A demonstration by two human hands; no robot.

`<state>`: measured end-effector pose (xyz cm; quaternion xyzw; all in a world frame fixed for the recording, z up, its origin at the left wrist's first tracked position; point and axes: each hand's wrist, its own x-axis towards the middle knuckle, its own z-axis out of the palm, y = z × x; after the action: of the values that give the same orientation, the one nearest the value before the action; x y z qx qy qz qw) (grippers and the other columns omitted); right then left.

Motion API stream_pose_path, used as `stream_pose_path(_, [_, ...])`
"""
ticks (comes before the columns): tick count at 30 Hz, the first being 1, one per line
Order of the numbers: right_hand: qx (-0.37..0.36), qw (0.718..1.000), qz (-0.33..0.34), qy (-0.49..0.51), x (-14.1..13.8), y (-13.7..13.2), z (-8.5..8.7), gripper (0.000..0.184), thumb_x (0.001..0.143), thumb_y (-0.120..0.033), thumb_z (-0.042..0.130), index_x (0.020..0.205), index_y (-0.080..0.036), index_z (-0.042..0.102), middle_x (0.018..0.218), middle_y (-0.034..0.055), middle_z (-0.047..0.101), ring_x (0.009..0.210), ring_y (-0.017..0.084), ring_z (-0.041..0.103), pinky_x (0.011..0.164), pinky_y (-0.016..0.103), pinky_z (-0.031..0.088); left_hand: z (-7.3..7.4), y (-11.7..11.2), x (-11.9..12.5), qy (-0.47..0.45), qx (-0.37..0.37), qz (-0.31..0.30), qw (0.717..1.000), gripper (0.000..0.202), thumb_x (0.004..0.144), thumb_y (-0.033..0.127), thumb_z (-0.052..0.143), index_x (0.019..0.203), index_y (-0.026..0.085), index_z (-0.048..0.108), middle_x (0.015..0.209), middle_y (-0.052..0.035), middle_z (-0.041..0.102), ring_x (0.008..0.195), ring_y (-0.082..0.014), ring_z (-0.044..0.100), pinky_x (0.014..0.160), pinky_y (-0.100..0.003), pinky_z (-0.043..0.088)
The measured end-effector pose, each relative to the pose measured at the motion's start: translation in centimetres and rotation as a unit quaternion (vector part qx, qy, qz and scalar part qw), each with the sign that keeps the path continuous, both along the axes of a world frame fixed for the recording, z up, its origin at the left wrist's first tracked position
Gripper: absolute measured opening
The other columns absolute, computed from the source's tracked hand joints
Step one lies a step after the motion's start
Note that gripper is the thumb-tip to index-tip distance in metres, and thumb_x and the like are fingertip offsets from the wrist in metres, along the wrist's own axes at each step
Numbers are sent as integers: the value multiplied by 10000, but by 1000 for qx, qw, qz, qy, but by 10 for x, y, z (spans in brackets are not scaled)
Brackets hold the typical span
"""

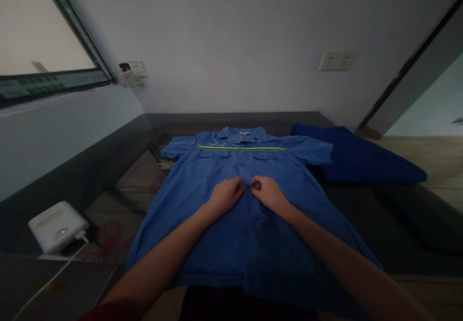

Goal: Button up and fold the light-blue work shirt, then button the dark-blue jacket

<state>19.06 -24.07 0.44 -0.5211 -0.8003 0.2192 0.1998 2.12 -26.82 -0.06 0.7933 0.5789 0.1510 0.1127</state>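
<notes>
A blue short-sleeved work shirt (213,224) lies spread face up, its collar at the far side and a yellow-green stripe (217,148) across the chest. Both hands meet at the front placket, a little below the chest pockets. My left hand (227,192) pinches the shirt's front edge between thumb and fingers. Close beside it, my right hand (266,191) pinches the placket from the other side. The fingertips are almost touching, and any button between them is too small to make out.
A folded dark-blue cloth (358,159) lies to the right of the shirt. At the left stands a white box-shaped device (58,225) with a white cable (54,278). Behind the dark table (231,118) is a wall with sockets (337,61).
</notes>
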Motion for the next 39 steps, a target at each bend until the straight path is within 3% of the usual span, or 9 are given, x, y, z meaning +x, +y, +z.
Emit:
stream_pose_path(4, [34,995,38,88,-1,5,1,104,763,-171,579,812,-165,670,752,37,675,703,158,604,649,252,429,0,0,1,-22,2,9,1000,101,884,288,506,921,215,565,895,-25,668,809,-173,626,644,-242,421])
stream_pose_path(9, [-33,988,37,148,0,9,-15,175,756,-131,580,894,-148,686,799,56,708,721,160,643,694,267,485,-1,0,2,7,-14,18,1000,126,885,312,508,902,212,581,887,-38,673,810,-190,630,637,-251,424])
stream_pose_path(19, [-39,984,30,172,8,12,-22,197,710,-173,656,897,-144,711,767,46,714,694,165,647,662,266,495,3,-3,5,17,3,10,1000,148,896,300,480,904,213,599,902,-42,663,822,-181,616,670,-249,430])
stream_pose_path(29, [-1,982,-15,190,2,9,-21,186,752,-169,602,901,-129,705,721,45,685,652,154,607,659,267,469,3,-3,5,38,59,-16,997,166,931,304,419,900,215,555,885,-35,630,792,-179,606,668,-247,417])
stream_pose_path(39, [-11,981,31,193,8,12,-18,211,760,-192,593,922,-126,710,700,33,671,640,145,593,627,252,452,12,-7,8,94,66,-9,993,191,943,293,384,954,214,557,920,-56,643,837,-190,608,713,-257,421])
